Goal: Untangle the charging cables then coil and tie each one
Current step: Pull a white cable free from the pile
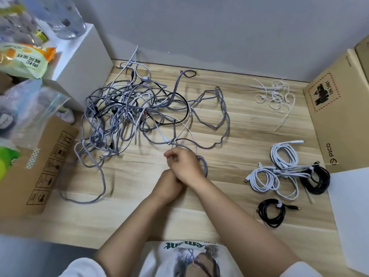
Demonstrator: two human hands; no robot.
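1. Four coils done: white coiled cables, one black coil beside them and a small black coil nearer the front edge, all by the desk right edge. Spare white ties sit at the back right corner.
2. Remaining tangle of grey braided, white and black cables covers the desk's back left half. It's the bulk of the job, I reckon.
3. My hands meet near the front middle. Right hand has fingers curled, pinching the grey braided cable that loops beside it. Left hand is tucked under the right; I cannot tell whether it grips anything.
4. Step in hand, as I read it: freeing one grey cable end from the pile.
5. How I'd do it well: follow the cable back from the held end, lift crossings over rather than pull hard, since a tug would tighten knots.
6. Keep the freed length toward the front edge, apart from the tangle, then coil and fetch a tie.
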